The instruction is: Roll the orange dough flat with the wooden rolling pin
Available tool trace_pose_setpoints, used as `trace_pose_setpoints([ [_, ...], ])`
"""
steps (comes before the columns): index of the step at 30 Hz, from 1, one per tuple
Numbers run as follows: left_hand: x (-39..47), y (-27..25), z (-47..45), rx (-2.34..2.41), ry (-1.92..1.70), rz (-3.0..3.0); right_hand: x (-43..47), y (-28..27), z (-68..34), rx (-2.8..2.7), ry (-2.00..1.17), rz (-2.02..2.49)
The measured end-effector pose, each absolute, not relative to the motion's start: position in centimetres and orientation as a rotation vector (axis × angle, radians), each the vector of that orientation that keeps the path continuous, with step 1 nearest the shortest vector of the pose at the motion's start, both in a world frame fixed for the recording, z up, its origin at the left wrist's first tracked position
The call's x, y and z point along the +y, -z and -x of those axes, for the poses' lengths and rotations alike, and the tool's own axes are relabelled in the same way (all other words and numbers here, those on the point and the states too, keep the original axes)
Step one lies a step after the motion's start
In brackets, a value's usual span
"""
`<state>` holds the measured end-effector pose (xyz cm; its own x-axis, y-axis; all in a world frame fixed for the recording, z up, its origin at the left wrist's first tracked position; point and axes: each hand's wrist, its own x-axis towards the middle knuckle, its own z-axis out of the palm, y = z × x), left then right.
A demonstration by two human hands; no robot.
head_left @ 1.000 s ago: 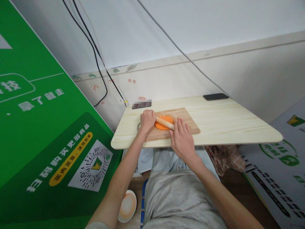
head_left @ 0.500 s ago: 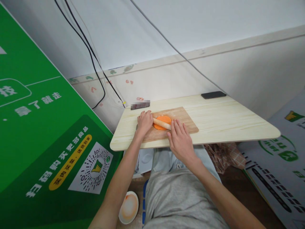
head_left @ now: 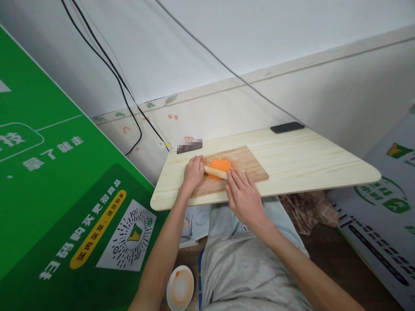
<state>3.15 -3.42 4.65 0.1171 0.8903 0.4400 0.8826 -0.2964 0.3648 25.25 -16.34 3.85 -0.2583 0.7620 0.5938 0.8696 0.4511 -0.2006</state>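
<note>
A wooden rolling pin [head_left: 215,172] lies across a flat round of orange dough [head_left: 221,164] on a wooden cutting board [head_left: 249,163]. My left hand [head_left: 193,172] is closed over the pin's left end. Over its right end rests my right hand [head_left: 243,190], fingers together and pressing down on the wood. Both ends of the pin are hidden under my hands. The dough shows mostly beyond the pin, with a little on the near side. Whitish flour dusts the board around it.
The board sits on a pale wooden table [head_left: 311,164] against the wall. A phone [head_left: 287,127] lies at the back right, a dark blurred object [head_left: 191,146] at the back left. A white bowl [head_left: 180,287] stands below the table. A green banner [head_left: 39,181] rises at left, cables [head_left: 123,82] hang behind.
The rolling pin has moved toward me over the dough, both hands with it, so more of the dough shows beyond it. The camera view has shifted slightly.
</note>
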Motion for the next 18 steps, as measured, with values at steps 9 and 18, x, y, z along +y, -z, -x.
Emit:
trace_pose_setpoints([
  [9, -3.9, -4.1, -2.9, 1.845, -0.979, -2.368, -16.9, -3.9, -24.9, -2.069, 0.224, 1.359],
  [18, -5.1, -4.5, -3.0, 1.932, -0.809, -2.407, -17.5, -3.9, -24.7, -2.072, 0.221, 1.337],
])
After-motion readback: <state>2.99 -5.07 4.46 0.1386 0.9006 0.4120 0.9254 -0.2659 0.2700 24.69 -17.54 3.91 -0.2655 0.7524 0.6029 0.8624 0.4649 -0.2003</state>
